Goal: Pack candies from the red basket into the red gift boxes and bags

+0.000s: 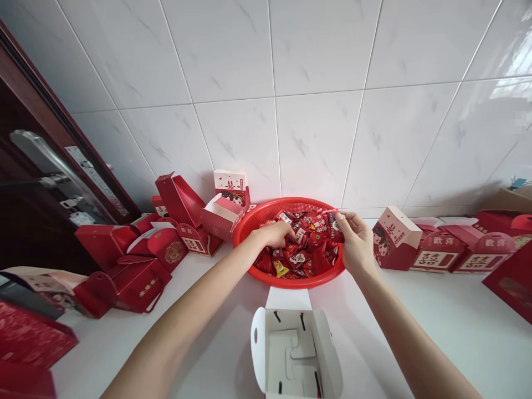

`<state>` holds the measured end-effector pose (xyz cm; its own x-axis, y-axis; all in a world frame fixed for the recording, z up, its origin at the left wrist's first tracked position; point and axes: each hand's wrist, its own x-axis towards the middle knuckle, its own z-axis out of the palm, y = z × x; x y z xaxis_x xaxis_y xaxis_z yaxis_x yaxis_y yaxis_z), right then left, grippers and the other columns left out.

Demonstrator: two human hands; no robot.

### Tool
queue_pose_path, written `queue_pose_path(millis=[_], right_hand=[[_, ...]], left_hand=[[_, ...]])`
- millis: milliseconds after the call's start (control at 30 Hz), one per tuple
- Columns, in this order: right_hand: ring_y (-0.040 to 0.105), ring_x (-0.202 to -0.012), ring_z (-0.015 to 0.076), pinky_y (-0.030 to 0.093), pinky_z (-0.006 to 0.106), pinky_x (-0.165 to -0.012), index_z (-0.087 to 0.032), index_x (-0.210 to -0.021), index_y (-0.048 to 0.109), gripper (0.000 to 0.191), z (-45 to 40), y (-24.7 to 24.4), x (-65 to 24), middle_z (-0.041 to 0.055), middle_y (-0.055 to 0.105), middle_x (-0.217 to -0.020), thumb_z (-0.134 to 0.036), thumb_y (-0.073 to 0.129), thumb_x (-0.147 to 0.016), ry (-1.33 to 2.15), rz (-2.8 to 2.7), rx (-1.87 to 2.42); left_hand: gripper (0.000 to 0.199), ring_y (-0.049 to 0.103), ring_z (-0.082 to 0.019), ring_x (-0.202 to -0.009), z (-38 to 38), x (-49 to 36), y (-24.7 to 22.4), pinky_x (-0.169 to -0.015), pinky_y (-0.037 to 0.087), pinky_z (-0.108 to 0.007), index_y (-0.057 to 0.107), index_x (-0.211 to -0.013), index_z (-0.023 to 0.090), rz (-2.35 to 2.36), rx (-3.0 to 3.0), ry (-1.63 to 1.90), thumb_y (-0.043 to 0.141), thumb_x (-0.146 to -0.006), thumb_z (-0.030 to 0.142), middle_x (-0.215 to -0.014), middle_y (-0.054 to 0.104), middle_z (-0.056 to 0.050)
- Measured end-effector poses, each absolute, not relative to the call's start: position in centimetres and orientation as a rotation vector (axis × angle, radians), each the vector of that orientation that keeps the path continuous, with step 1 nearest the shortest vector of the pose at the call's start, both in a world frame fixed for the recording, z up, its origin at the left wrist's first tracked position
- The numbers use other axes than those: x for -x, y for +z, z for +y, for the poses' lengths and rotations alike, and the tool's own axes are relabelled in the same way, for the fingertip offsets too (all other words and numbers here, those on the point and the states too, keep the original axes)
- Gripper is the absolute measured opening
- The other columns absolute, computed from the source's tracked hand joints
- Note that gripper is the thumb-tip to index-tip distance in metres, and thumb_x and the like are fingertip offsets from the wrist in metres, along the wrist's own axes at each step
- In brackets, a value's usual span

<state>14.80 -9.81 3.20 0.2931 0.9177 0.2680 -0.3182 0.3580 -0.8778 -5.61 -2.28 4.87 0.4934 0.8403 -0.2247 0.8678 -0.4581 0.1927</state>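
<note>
Left hand (279,235) in basket (293,282); right hand (359,238) pinching 1 packet (324,228).

Right grip (356,239) pinching red packet (321,226); left grip (276,235) among candies (297,259) in red basket (286,282).

Soft, bright light fills the scene, glaring off wall tiles (318,147) at 2 o'clock and leaving the door (29,221) dim at 9; wide-angle stretch slants the edges, and faint shadow borders the white box (326,354) at 6.

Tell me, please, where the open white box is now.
The open white box stands at the bottom centre of the head view, on the white tabletop, just on the near side of the red basket.
</note>
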Motion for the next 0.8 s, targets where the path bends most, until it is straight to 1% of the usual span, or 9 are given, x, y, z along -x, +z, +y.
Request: queue_pose_path(millis=[67, 133, 233, 300, 400, 467, 633, 733, 800], right_hand=[[0.055, -0.065, 0.0124, 0.045, 0.025, -0.059, -0.021, -0.082, 0.067, 0.047, -9.8, 3.3, -14.7, -0.0029, 0.063, -0.073, -0.062, 0.084, -0.066, 0.955, -0.904, 0.827], [0.054, -0.063, 0.0120, 0.044, 0.025, -0.057, -0.021, -0.080, 0.066, 0.048, -9.9, 3.3, -14.7, -0.0034, 0.061, -0.071, -0.063, 0.084, -0.064, 0.952, -0.898, 0.832], [0.053, -0.063, 0.0118, 0.044, 0.025, -0.058, -0.021, -0.079, 0.065, 0.049, -9.8, 3.4, -14.6, -0.0031, 0.062, -0.073, -0.063, 0.084, -0.063, 0.954, -0.891, 0.823], [0.054, -0.064, 0.0121, 0.045, 0.026, -0.059, -0.021, -0.080, 0.065, 0.048, -9.8, 3.4, -14.6, -0.0029, 0.062, -0.073, -0.062, 0.084, -0.064, 0.952, -0.892, 0.821], [0.054, -0.065, 0.0126, 0.045, 0.026, -0.060, -0.021, -0.080, 0.066, 0.047, -9.7, 3.4, -14.6, -0.0024, 0.063, -0.074, -0.062, 0.084, -0.064, 0.948, -0.900, 0.832], [0.055, -0.065, 0.0131, 0.045, 0.026, -0.059, -0.021, -0.081, 0.066, 0.047, -9.7, 3.4, -14.7, -0.0017, 0.064, -0.075, -0.062, 0.083, -0.065, 0.943, -0.909, 0.836], [0.057, -0.066, 0.0139, 0.049, 0.027, -0.061, -0.021, -0.083, 0.068, 0.044, -9.7, 3.5, -14.8, -0.0011, 0.065, -0.075, -0.060, 0.083, -0.067, 0.974, -0.909, 0.803], [0.059, -0.065, 0.0146, 0.050, 0.027, -0.060, -0.021, -0.081, 0.068, 0.045, -10.1, 4.1, -14.8, -0.0003, 0.067, -0.076, -0.059, 0.085, -0.064, 1.072, -0.902, 0.788], [0.058, -0.063, 0.0140, 0.049, 0.026, -0.055, -0.021, -0.078, 0.067, 0.045, -10.9, 4.8, -14.7, -0.0003, 0.067, -0.075, -0.058, 0.087, -0.062, 1.148, -0.937, 0.787]], left_hand=[[0.060, 0.068, -0.022, -0.107, -2.7, 5.2, 5.2, -0.081, 0.048, -0.024, 0.077, -0.116, 0.035, 1.435, -2.493, -0.274, 0.063, -0.068, 0.002, -0.121, 0.074, 0.001], [0.047, 0.068, -0.023, -0.098, -3.0, 4.8, 5.4, -0.074, 0.046, -0.025, 0.078, -0.112, 0.032, 1.425, -2.531, -0.371, 0.068, -0.072, 0.010, -0.109, 0.074, -0.002], [0.021, 0.064, -0.021, -0.086, -3.2, 4.4, 5.5, -0.067, 0.041, -0.026, 0.078, -0.093, 0.027, 1.407, -2.557, -0.375, 0.075, -0.072, 0.024, -0.088, 0.070, -0.001], [0.011, 0.061, -0.018, -0.078, -3.1, 4.5, 5.2, -0.064, 0.039, -0.025, 0.074, -0.079, 0.023, 1.404, -2.504, -0.321, 0.078, -0.069, 0.027, -0.079, 0.066, 0.001], [0.015, 0.058, -0.015, -0.071, -2.5, 5.0, 4.9, -0.061, 0.038, -0.024, 0.065, -0.068, 0.019, 1.333, -2.348, -0.145, 0.077, -0.070, 0.027, -0.072, 0.062, 0.002], [0.018, 0.056, -0.014, -0.069, -2.2, 5.4, 5.0, -0.062, 0.039, -0.024, 0.063, -0.071, 0.018, 1.278, -2.244, 0.094, 0.077, -0.072, 0.031, -0.071, 0.061, 0.002], [0.031, 0.054, -0.013, -0.068, -3.0, 5.5, 6.2, -0.064, 0.042, -0.025, 0.066, -0.088, 0.018, 1.084, -1.988, 0.786, 0.076, -0.075, 0.043, -0.072, 0.056, 0.004], [0.039, 0.051, -0.011, -0.063, -5.3, 5.3, 6.7, -0.059, 0.041, -0.024, 0.065, -0.110, 0.018, 1.051, -1.795, 0.922, 0.073, -0.081, 0.042, -0.073, 0.056, 0.004], [0.043, 0.052, -0.011, -0.065, -7.5, 5.4, 6.9, -0.057, 0.040, -0.023, 0.063, -0.122, 0.019, 1.042, -1.661, 0.971, 0.069, -0.085, 0.041, -0.080, 0.060, 0.001]])
